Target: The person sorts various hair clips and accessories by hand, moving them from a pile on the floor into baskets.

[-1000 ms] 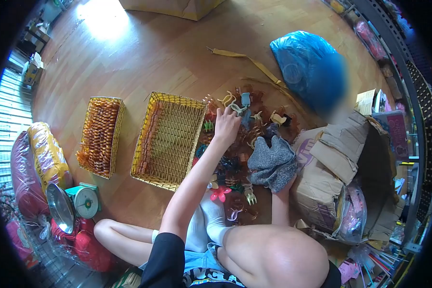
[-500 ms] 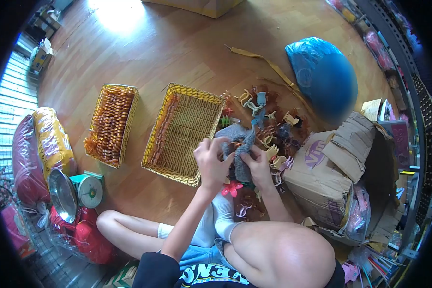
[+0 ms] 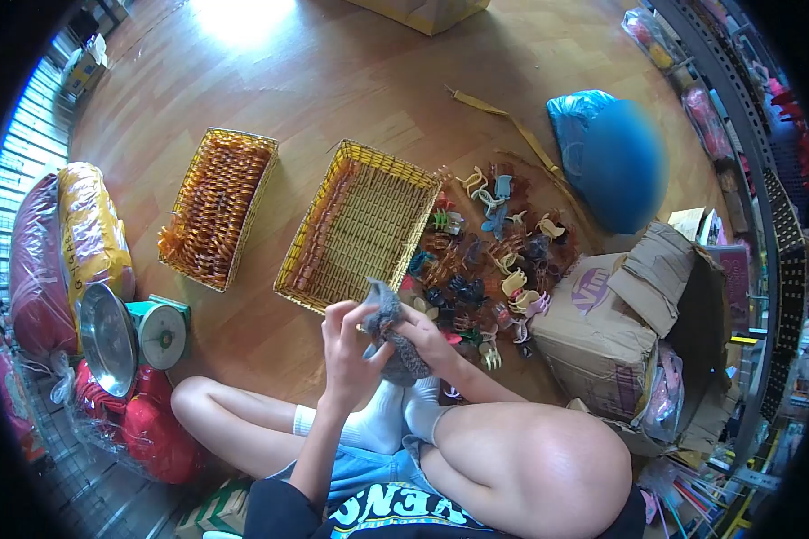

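Note:
A crumpled grey cloth [image 3: 403,357] is bunched up above my white socks, between both hands. My left hand [image 3: 351,346] pinches its left side, fingers bent. My right hand [image 3: 429,341] grips the cloth's upper right side. Just beyond lies a spread of hair claw clips [image 3: 512,274] in many colours, on the wooden floor. To the left of the clips stands a yellow-rimmed wicker basket [image 3: 368,234] with one row of amber-brown clips along its left side. A second, narrower basket [image 3: 270,144] farther left is filled with rows of amber clips [image 3: 216,211].
An open cardboard box [image 3: 584,337] stands at the right, with a blue plastic bag [image 3: 571,112] behind it. A yellow strap [image 3: 503,117] lies on the floor. At the left are a green scale [image 3: 164,337] with a metal pan, and wrapped bundles [image 3: 94,229].
Both hands and the grey cloth have moved left and closer to my body, away from the clips. The cloth is now more bunched. The camera view has shifted slightly.

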`<state>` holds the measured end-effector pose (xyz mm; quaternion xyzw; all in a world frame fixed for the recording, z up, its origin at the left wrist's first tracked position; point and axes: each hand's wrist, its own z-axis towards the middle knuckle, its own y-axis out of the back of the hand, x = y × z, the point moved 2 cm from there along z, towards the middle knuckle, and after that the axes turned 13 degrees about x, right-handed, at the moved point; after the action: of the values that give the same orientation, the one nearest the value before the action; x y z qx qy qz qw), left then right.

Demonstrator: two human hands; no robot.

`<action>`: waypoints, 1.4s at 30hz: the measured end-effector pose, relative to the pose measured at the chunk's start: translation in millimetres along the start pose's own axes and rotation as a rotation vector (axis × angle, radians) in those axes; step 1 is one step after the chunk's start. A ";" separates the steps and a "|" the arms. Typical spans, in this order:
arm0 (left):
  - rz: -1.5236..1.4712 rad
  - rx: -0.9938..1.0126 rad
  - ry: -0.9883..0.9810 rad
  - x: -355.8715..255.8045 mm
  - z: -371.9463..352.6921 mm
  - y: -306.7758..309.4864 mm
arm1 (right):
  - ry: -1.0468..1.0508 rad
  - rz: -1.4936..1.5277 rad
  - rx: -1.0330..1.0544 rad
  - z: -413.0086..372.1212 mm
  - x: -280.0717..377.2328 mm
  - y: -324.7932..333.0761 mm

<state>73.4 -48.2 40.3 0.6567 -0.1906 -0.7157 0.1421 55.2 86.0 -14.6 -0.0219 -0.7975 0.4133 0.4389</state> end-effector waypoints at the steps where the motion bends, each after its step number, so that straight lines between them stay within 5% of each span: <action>1: -0.004 0.002 0.005 3.5 -6.1 -1.0 | 0.033 -0.025 0.007 0.2 0.9 -5.3; 7: -0.036 0.242 0.094 16.0 -18.6 -4.0 | -0.009 -0.232 -0.100 -3.8 -19.9 -0.8; 10: 0.089 0.159 0.039 11.1 -16.8 -7.1 | 0.193 -0.711 -0.196 -0.9 -2.7 -6.0; 12: 0.236 -0.009 -0.034 5.7 -12.0 -6.6 | 0.155 -0.795 -0.176 3.8 9.5 -2.3; 15: 0.368 -0.006 -0.102 -8.6 3.4 -7.9 | 0.134 -0.844 -0.211 7.4 16.7 2.0; 17: 0.402 0.032 -0.101 -10.6 10.5 -13.9 | 0.137 -1.289 -0.304 8.5 18.5 15.0; 19: 0.347 0.103 -0.096 -12.4 17.9 -17.5 | 0.377 -1.527 -0.293 5.4 38.9 11.1; 22: 0.285 0.031 -0.164 -15.9 24.6 -32.2 | 0.359 -1.451 -0.379 10.5 39.9 28.8; 25: 0.248 -0.093 -0.289 -25.1 37.6 -44.4 | 0.227 -0.129 -0.508 19.1 42.7 42.1; 28: 0.256 -0.136 -0.289 -23.2 50.3 -45.5 | 0.389 -0.201 -0.600 28.9 70.8 48.4; 31: -0.661 -0.116 0.192 -4.1 64.9 -33.5 | 0.307 -0.500 -0.487 29.8 84.3 81.5; 33: -0.996 -0.081 0.398 13.1 75.0 -20.4 | 0.381 -1.305 -0.618 31.0 105.6 68.2; 35: -0.784 -0.075 0.261 36.4 76.9 -14.6 | 0.285 -1.518 -0.372 33.6 117.9 48.2; 36: -0.835 -0.072 0.266 39.7 78.3 -10.4 | 0.289 -1.514 -0.345 37.0 124.7 36.7; 38: -0.882 -0.075 0.278 43.2 76.4 -7.6 | -0.095 -1.121 -0.003 43.5 122.6 22.3; 42: -0.993 -0.025 0.271 57.4 77.9 -15.8 | 0.162 -1.166 0.029 67.0 111.9 8.0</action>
<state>-8.8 -53.5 -12.8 0.7530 0.1731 -0.6077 -0.1837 -64.2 92.9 38.0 0.3946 -0.6361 0.1114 0.6537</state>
